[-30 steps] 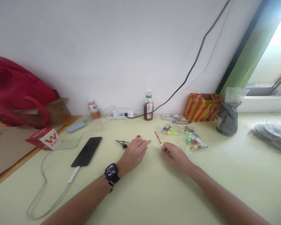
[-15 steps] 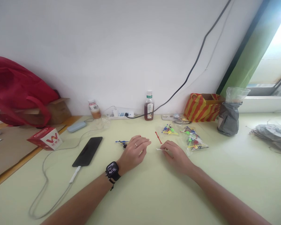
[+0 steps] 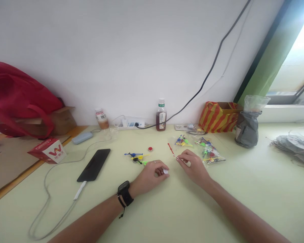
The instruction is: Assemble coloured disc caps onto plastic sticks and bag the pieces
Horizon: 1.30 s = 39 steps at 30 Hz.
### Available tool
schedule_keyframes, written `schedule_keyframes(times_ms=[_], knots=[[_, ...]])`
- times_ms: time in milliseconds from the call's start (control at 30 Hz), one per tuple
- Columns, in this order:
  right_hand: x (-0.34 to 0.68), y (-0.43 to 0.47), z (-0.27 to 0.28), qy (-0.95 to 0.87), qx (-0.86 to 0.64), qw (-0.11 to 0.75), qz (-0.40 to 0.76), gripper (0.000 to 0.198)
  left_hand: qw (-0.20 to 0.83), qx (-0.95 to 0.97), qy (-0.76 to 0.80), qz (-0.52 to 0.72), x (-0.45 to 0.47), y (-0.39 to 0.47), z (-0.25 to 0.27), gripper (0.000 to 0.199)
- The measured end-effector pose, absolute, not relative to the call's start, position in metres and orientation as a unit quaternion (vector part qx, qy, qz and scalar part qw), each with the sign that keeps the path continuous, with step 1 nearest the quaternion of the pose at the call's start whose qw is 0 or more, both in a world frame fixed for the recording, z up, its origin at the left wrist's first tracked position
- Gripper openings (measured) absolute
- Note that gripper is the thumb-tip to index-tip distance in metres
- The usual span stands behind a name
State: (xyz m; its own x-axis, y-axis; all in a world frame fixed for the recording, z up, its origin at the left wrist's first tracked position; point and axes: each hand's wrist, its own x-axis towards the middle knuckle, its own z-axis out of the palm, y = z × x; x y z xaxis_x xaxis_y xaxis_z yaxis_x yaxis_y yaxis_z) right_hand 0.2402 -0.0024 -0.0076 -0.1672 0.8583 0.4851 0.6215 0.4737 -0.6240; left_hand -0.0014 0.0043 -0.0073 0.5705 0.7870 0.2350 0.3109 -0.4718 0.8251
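Between the thumb and fingers of my left hand [image 3: 154, 173] is a small white plastic disc [image 3: 165, 171]. My right hand [image 3: 192, 165] is closed in a pinch on a thin white plastic arrow, mostly hidden by the fingers. Just beyond those fingertips lies a red plastic arrow [image 3: 170, 147]; whether they touch it is unclear. A red disc [image 3: 150, 149] rests on the table farther left. Behind my left hand are a blue arrow [image 3: 130, 154], a yellow arrow piece [image 3: 140, 157], a black arrow piece [image 3: 137, 160] and a partly covered green piece [image 3: 144, 163].
Clear bags of coloured pieces [image 3: 209, 151] lie to the right. A phone [image 3: 94, 165] with a cable is at left, near a red-and-white box [image 3: 48, 151]. Along the wall stand a drink bottle [image 3: 161, 116], a power strip [image 3: 131, 123] and a striped bag [image 3: 218, 116].
My left hand has drawn toward me and now has the white disc, uncovering the red disc and coloured pieces. My right hand has shifted slightly, its fingertips closer to the red arrow.
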Motion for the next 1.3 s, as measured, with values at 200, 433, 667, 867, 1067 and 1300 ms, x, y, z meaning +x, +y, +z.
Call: schedule_keyframes(times_ms=[200,433,667,867,1067,1300], knots=[[0.237,-0.005,-0.005,-0.717,-0.489,0.464,0.177,0.023,0.357,0.734,0.432,0.384,-0.016,0.032,-0.014,0.017],[0.23,-0.013,0.013,-0.652,-0.472,0.485,0.341,0.037,0.455,0.682,0.409,0.399,-0.009,0.025,-0.012,0.029],[0.226,-0.016,0.021,-0.569,-0.436,0.511,0.475,0.039,0.526,0.68,0.318,0.399,0.0,0.011,-0.005,0.055],[0.215,-0.018,0.011,-0.597,-0.386,0.492,0.502,0.037,0.533,0.677,0.301,0.41,0.003,0.007,-0.003,0.04],[0.211,-0.019,0.001,-0.626,-0.374,0.482,0.486,0.032,0.498,0.696,0.312,0.413,0.003,0.008,-0.007,0.029],[0.218,-0.02,0.005,-0.654,-0.364,0.476,0.462,0.02,0.433,0.731,0.313,0.425,0.003,0.006,-0.004,0.027]])
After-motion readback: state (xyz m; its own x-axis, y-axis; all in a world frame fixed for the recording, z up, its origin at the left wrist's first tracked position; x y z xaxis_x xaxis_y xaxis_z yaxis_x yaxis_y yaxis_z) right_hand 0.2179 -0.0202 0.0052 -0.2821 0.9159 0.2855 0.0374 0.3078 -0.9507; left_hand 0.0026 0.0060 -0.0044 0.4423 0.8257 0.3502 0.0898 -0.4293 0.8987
